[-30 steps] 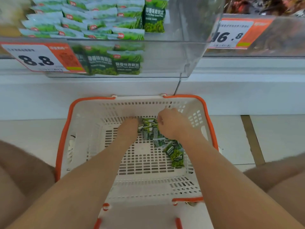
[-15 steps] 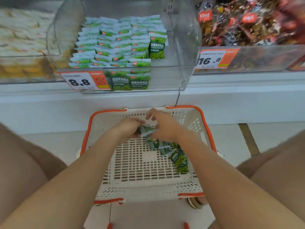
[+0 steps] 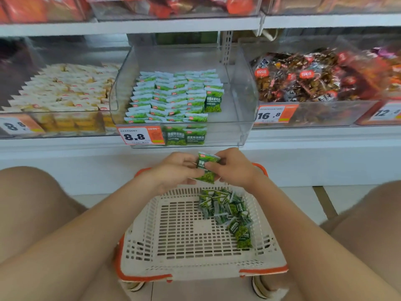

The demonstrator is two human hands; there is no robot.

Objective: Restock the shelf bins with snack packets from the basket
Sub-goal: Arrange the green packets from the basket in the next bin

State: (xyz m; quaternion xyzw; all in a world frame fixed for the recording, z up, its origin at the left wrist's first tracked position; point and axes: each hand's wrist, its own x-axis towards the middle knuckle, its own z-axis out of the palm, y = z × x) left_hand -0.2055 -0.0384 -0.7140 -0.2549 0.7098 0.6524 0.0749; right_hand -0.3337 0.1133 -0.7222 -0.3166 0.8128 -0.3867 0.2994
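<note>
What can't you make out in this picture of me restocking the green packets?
Head view:
- held green packets: count hidden by the left hand and right hand.
- far-right price tag: cut off by the right edge after "12".
- top-shelf bins: cut by the top edge, blurred.
- small print on the 8.8 tag: too small.

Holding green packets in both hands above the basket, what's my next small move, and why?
Probably lift the held packets into the clear bin tagged 8.8: matching green packets fill its left, and its right side looks bare.
</note>
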